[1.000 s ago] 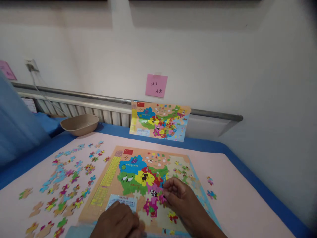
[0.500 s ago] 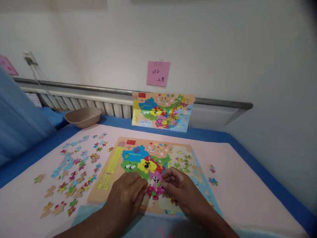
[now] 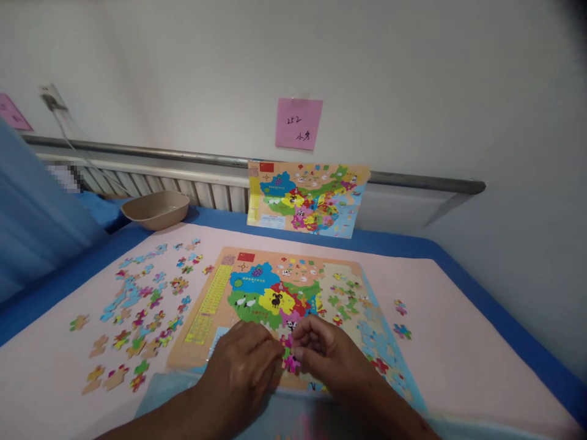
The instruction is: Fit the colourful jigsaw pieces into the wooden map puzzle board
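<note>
A beige oval bowl (image 3: 156,219) stands at the back left of the table on its blue border (image 3: 220,221); its inner wall shows, but its bottom is too indistinct to read. The map jigsaw tray (image 3: 183,355) lies flat on the pink table cover (image 3: 468,342), in front of the person. Joined pieces fill its left and upper middle, with the blue grape region, the yellow ram piece (image 3: 276,300) and the panda piece (image 3: 291,326). On the right, loose green pieces (image 3: 348,307) and pale blue ones (image 3: 373,339) lie on its bare cream base.

The left hand (image 3: 250,359) is half closed over the tray's lower middle, fingertips bent towards the magenta pieces (image 3: 292,364); whether it holds one I cannot tell. The right hand (image 3: 323,354) is just beside it, thumb and curled fingers close together over the same pieces; whether anything is between them is also hidden.

Scattered loose pieces (image 3: 155,297) cover the table left of the tray, and two pieces (image 3: 402,331) lie to its right. A printed map sheet (image 3: 309,201) leans against the wall behind.

One second ago the left hand was at the tray's lower edge, apart from the right; now the two nearly meet. The bowl and the scattered pieces keep their places.
</note>
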The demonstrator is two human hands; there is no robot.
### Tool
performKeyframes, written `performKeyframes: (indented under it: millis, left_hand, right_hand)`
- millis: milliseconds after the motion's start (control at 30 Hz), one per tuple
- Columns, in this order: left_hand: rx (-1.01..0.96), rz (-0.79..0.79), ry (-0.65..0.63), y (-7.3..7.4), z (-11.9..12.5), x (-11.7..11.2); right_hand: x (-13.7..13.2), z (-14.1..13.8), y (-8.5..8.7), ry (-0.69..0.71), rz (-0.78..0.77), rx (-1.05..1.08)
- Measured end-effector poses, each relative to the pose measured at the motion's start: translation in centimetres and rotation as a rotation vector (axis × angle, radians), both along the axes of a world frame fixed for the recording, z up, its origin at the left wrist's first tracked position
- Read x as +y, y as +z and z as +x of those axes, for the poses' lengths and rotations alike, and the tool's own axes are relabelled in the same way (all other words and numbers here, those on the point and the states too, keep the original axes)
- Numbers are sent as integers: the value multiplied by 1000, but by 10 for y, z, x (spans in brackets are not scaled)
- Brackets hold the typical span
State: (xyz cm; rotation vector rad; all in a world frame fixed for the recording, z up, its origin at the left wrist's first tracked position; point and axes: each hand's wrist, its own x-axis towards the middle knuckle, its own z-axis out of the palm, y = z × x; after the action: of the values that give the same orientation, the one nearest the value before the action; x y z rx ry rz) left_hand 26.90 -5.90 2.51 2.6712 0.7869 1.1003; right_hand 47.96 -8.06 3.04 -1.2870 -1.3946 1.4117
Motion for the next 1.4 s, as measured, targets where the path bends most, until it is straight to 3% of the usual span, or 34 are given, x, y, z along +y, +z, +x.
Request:
performKeyframes:
  millis: [333, 533, 733, 1200, 1400]
  left_hand:
    - [13, -71, 19, -13, -5, 3]
    - [19, -71, 60, -10, -6, 3]
    - [5, 22, 44, -4, -2, 3]
    - [24, -41, 18, -16, -1, 6]
    - [23, -46, 69, -9, -2, 7]
  right_hand:
    - [-4, 13, -5, 11, 16, 20]
    - [-6, 11, 4, 58, 38, -243]
    - [-16, 6, -3, 31, 237, -572]
    - [-16, 10, -15, 126, 565, -793]
    - [-9, 18, -18, 69, 661, -843]
